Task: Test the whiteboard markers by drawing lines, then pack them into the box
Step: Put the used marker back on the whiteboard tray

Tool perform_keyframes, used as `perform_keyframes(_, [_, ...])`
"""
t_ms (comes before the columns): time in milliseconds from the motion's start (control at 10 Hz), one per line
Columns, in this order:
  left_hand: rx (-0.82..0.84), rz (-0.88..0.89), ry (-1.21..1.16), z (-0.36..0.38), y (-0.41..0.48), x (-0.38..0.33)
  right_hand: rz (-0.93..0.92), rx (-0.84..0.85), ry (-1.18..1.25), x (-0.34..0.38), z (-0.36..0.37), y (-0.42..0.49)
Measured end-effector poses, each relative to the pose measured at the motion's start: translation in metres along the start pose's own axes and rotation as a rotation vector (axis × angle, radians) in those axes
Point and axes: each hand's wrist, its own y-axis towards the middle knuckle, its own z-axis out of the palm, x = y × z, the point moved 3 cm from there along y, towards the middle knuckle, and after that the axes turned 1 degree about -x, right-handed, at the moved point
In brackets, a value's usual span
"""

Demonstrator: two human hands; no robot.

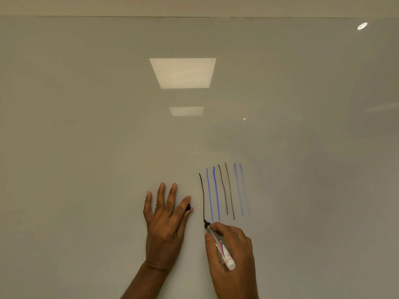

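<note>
My right hand [234,244] grips a white marker [220,247] with a black tip. The tip touches the whiteboard [86,147] at the lower end of the leftmost black line [203,197]. To the right of that line run several more vertical lines, some blue [216,190], some dark [228,188], and two faint blue ones [239,190]. My left hand [166,221] lies flat on the board left of the lines with its fingers spread. A black marker cap [188,207] is pinched between its thumb and forefinger. No box is in view.
The glossy whiteboard fills the whole view and its top edge [194,17] runs near the upper border. Ceiling lights [183,72] are mirrored in it above the lines.
</note>
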Motion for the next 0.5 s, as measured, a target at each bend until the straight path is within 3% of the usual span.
perform_keyframes(200, [-0.003,-0.002,0.000,-0.002,0.002,0.000,0.033,-0.112,0.089,0.006,0.005,0.013])
perform_keyframes(300, [-0.008,-0.004,-0.010,-0.002,0.002,0.000,-0.043,-0.133,0.067,0.018,0.011,0.042])
perform_keyframes(500, [-0.006,-0.002,-0.012,-0.003,0.003,0.000,-0.057,-0.102,0.065,0.035,0.024,0.083])
